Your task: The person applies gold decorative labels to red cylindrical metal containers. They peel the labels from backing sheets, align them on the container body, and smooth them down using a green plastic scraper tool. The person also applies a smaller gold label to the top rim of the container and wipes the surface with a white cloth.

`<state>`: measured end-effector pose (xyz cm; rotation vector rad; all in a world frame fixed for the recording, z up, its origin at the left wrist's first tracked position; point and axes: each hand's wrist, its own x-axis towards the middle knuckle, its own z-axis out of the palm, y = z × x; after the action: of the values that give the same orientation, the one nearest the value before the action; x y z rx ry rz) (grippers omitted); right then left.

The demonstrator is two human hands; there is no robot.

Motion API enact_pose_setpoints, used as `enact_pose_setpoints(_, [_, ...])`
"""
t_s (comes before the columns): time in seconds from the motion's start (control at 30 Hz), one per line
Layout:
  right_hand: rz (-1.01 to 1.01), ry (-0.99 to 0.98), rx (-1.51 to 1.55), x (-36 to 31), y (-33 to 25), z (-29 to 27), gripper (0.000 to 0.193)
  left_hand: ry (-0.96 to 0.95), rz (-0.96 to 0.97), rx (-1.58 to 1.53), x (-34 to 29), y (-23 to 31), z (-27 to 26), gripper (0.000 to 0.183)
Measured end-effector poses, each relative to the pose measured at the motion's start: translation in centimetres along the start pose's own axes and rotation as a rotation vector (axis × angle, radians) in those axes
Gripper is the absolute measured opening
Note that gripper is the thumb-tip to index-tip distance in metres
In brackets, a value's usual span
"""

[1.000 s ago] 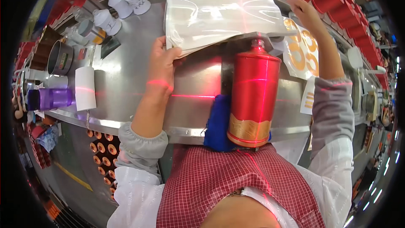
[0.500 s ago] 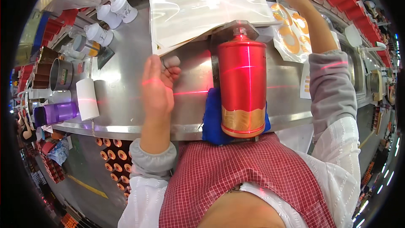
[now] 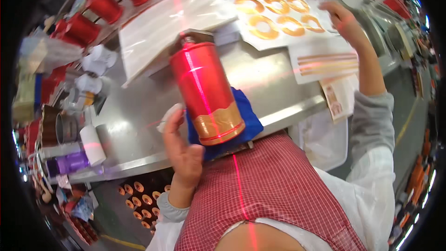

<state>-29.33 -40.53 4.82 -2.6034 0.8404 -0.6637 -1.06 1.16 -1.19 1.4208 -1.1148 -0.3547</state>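
Observation:
A red metallic bottle (image 3: pixel 204 83) with a gold wavy band lies tilted on a blue cloth (image 3: pixel 248 116), its neck against a dark angular rest (image 3: pixel 195 35). A red light line runs along it. Close to the bottle's lower left side is my left hand (image 3: pixel 186 158), thumb apart from the fingers, with something white over a fingertip. My right hand (image 3: pixel 346 23) reaches out at far right with its fingers stretched toward the right edge of a white decal sheet (image 3: pixel 251 42) bearing several gold rings. Blur hides whether they touch it.
A white film-covered stack (image 3: pixel 153 32) lies behind the bottle. Striped gold decals (image 3: pixel 325 62) lie at right. White jars (image 3: pixel 100 58), a white roll (image 3: pixel 93 144) and a purple container (image 3: pixel 72 162) stand left. Red vessels (image 3: pixel 104 4) line the back.
My view has swung right, so the bottle appears further left and tilted. The ringed decal sheet shows more fully. My left hand has come lower, beside the bottle; my right is by the sheet.

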Motion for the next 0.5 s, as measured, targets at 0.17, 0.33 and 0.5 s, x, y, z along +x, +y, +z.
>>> enact_pose_setpoints(0.17, [0.144, 0.008, 0.249, -2.9, -6.7, 1.9, 0.033, -0.159, 0.238, 0.55, 0.8, 2.2, 1.7, 0.096])
enact_pose_setpoints(0.33, [-0.178, -0.002, 0.193, -2.4, -10.7, 4.2, 0.033, -0.105, 0.214, 0.519, 0.3, 0.7, 1.1, 0.092])
enact_pose_setpoints(0.5, [0.011, 0.153, -0.159, -0.7, 3.5, 1.8, 0.024, -0.135, 0.263, 0.589, 0.7, 1.3, 0.9, 0.089])
